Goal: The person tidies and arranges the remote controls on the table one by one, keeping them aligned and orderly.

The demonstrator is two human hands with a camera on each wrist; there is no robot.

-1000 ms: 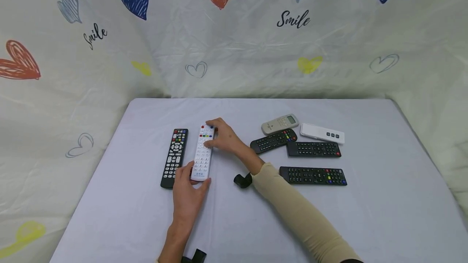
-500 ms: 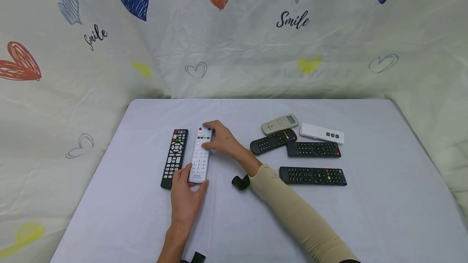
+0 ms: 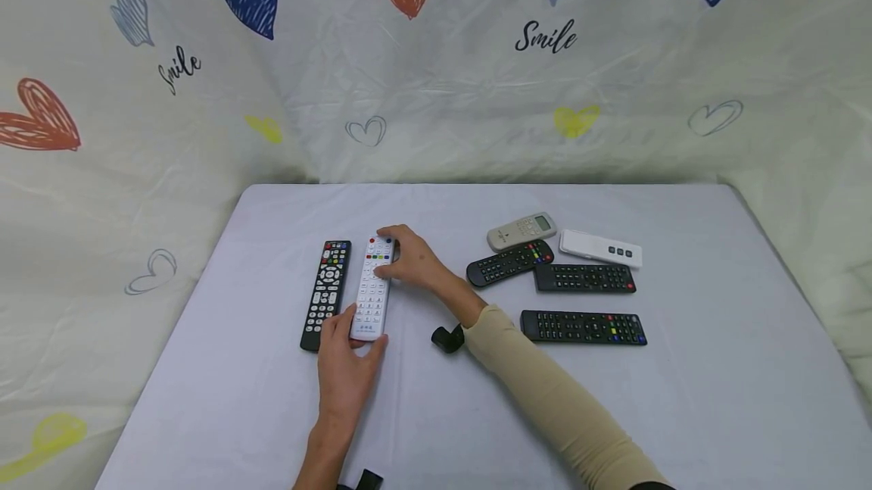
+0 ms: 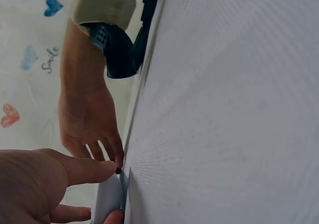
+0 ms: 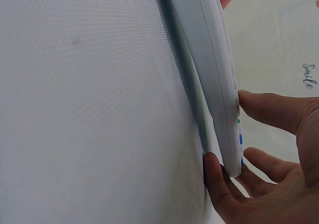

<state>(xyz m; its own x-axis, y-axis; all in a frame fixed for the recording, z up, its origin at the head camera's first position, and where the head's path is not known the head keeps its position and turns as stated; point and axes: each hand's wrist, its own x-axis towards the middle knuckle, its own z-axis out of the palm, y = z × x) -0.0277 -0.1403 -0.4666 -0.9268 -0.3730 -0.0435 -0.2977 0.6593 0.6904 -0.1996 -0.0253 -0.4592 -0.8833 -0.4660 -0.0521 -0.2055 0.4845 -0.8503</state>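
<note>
Lying centre-left in the head view, white remote (image 3: 372,285) now sits parallel, just beside the black remote (image 3: 326,293), having swung left since a second ago. Left hand (image 3: 347,365) pinches its near end; right hand (image 3: 412,259) fingers curl round its far end. Alignment looks nearly settled.

soft, even light is falling from above in the head view, w/ no glare showing; only faint shadows are sitting under the right hand (image 3: 415,261) & left hand (image 3: 349,369) on the table (image 3: 681,399). edges are bowing a bit from wide-angle distortion. wrist views are looking dimmer & greyer: the cloth is showing grainy weave up close, the left hand (image 4: 35,184) is blurring at frame edge, the white remote (image 5: 209,84) is reading soft.
</note>
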